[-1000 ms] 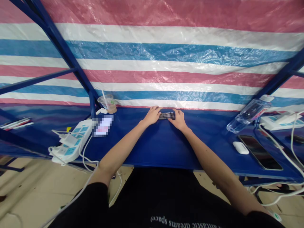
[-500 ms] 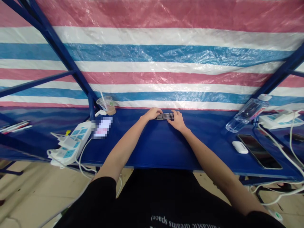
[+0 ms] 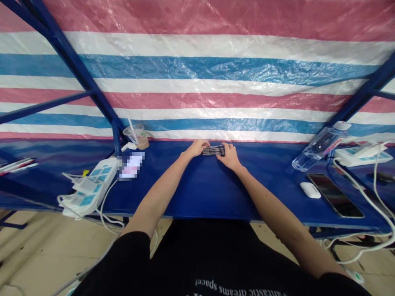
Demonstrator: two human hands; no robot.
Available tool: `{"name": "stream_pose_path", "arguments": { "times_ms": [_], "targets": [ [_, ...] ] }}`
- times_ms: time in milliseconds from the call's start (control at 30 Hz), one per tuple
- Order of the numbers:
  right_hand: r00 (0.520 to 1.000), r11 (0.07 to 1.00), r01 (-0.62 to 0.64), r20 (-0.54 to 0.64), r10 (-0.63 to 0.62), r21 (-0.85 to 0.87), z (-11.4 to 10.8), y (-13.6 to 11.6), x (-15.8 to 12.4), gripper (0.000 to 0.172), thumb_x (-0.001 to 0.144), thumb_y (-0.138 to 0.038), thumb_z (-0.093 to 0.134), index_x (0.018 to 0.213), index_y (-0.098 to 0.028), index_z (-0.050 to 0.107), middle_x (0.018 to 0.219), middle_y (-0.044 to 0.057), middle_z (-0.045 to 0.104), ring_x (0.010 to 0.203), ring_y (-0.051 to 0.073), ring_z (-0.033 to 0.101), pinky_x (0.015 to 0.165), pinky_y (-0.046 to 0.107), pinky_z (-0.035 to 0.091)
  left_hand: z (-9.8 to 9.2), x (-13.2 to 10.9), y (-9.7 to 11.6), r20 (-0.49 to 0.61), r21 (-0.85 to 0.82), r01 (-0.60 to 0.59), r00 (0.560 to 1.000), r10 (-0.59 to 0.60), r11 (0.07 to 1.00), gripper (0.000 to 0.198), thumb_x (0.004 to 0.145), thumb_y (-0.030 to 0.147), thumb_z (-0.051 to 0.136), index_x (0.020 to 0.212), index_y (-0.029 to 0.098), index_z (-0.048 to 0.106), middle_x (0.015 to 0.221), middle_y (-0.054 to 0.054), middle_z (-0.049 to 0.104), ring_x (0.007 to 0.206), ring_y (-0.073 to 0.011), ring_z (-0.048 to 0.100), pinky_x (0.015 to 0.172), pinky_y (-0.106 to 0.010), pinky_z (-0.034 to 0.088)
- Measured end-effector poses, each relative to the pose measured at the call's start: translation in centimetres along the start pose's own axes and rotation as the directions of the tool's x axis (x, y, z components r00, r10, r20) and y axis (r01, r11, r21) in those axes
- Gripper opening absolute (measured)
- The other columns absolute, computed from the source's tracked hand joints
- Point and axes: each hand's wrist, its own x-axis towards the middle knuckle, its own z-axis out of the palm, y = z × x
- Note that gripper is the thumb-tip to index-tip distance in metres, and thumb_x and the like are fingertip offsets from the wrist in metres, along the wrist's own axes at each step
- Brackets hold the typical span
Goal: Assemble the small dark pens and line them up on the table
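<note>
Shifted slightly left in view since the earlier frame are both hands and the table around them (the cup and bottle went along). The left hand (image 3: 196, 148) and right hand (image 3: 228, 157) close on opposite ends of a dark ridged bar (image 3: 213, 150), fingers curled against it, at the back of the blue table (image 3: 197, 189); it's too small to be sure, perhaps a bundle of pens. Leftward stand a plastic cup (image 3: 136, 137) and a power strip (image 3: 91, 187); rightward, a water bottle (image 3: 321, 148), an earbud case (image 3: 310, 190) and a smartphone (image 3: 335, 195).
</note>
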Motion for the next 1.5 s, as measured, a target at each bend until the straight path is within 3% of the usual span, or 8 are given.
{"name": "stream_pose_path", "arguments": {
  "times_ms": [367, 800, 1000, 1100, 1267, 1333, 1500],
  "targets": [
    [1.000, 1.000, 0.012, -0.018, -0.012, -0.028, 0.2, 0.2, -0.1, 0.070, 0.081, -0.042, 0.073, 0.144, -0.019, 0.051, 0.127, 0.017, 0.055, 0.116, 0.036, 0.052, 0.099, 0.050, 0.047, -0.4, 0.3, -1.8, -0.010, -0.101, -0.044, 0.999, 0.044, 0.994, 0.018, 0.088, 0.007, 0.062, 0.097, 0.016, 0.075, 0.100, -0.008, 0.078, 0.094, -0.0200, 0.073, 0.094, -0.036, 0.057],
    [1.000, 1.000, -0.003, -0.018, 0.002, -0.018, 0.2, 0.0, -0.1, 0.073, 0.081, -0.042, 0.075, 0.144, -0.016, 0.050, 0.128, 0.018, 0.052, 0.117, 0.037, 0.050, 0.100, 0.050, 0.047, -0.2, 0.9, -1.1, 0.087, -0.238, 0.020, 0.996, 0.001, 0.971, 0.022, 0.080, 0.002, 0.064, 0.098, 0.015, 0.070, 0.095, -0.007, 0.076, 0.091, -0.0189, 0.074, 0.091, -0.035, 0.057],
    [0.997, 1.000, 0.014, -0.079, -0.013, 0.010, -0.1, -0.5, -0.3, 0.070, 0.081, -0.044, 0.077, 0.141, -0.016, 0.053, 0.125, 0.017, 0.053, 0.115, 0.037, 0.051, 0.099, 0.052, 0.048, -1.7, 0.7, -0.3, -0.015, -0.230, -0.023, 1.000, 0.020, 0.973, 0.013, 0.081, 0.006, 0.068, 0.091, 0.014, 0.070, 0.094, -0.007, 0.076, 0.092, -0.0183, 0.073, 0.095, -0.037, 0.056],
    [0.982, 0.998, 0.065, -0.178, -0.062, 0.009, -1.2, -1.5, -0.5, 0.058, 0.091, -0.049, 0.069, 0.137, -0.018, 0.057, 0.128, 0.017, 0.054, 0.117, 0.036, 0.050, 0.101, 0.052, 0.047, -2.8, 0.0, 0.6, -0.073, -0.218, -0.059, 0.996, 0.044, 0.974, 0.012, 0.082, 0.005, 0.064, 0.089, 0.014, 0.070, 0.092, -0.007, 0.075, 0.090, -0.0180, 0.072, 0.093, -0.036, 0.056],
    [0.919, 0.960, 0.274, -0.281, -0.278, -0.054, -3.7, -3.7, -1.2, 0.038, 0.106, -0.047, 0.051, 0.127, -0.021, 0.067, 0.126, 0.016, 0.059, 0.122, 0.033, 0.051, 0.107, 0.050, 0.042, -3.2, -3.3, 3.1, -0.125, -0.099, -0.159, 0.981, 0.146, 0.982, 0.025, 0.088, 0.004, 0.052, 0.099, 0.016, 0.072, 0.097, -0.005, 0.075, 0.093, -0.0175, 0.070, 0.092, -0.032, 0.053],
    [0.903, 0.932, 0.350, -0.230, -0.362, -0.094, -4.2, -4.4, -1.4, 0.034, 0.106, -0.047, 0.053, 0.120, -0.021, 0.071, 0.125, 0.015, 0.064, 0.122, 0.033, 0.052, 0.107, 0.050, 0.041, -2.7, -5.0, 4.2, -0.133, -0.071, -0.194, 0.974, 0.184, 0.978, 0.024, 0.089, 0.006, 0.054, 0.101, 0.017, 0.072, 0.098, -0.004, 0.075, 0.093, -0.0175, 0.070, 0.091, -0.031, 0.052],
    [0.854, 0.850, 0.520, 0.087, -0.513, -0.087, -4.3, -5.6, -1.8, 0.029, 0.109, -0.037, 0.052, 0.118, -0.020, 0.074, 0.112, 0.011, 0.076, 0.107, 0.027, 0.065, 0.099, 0.041, 0.046, -1.0, -8.2, 5.9, -0.261, -0.086, -0.226, 0.945, 0.197, 0.970, 0.018, 0.096, 0.011, 0.056, 0.099, 0.019, 0.072, 0.099, -0.004, 0.076, 0.091, -0.0175, 0.070, 0.089, -0.030, 0.054]
  ]
}}
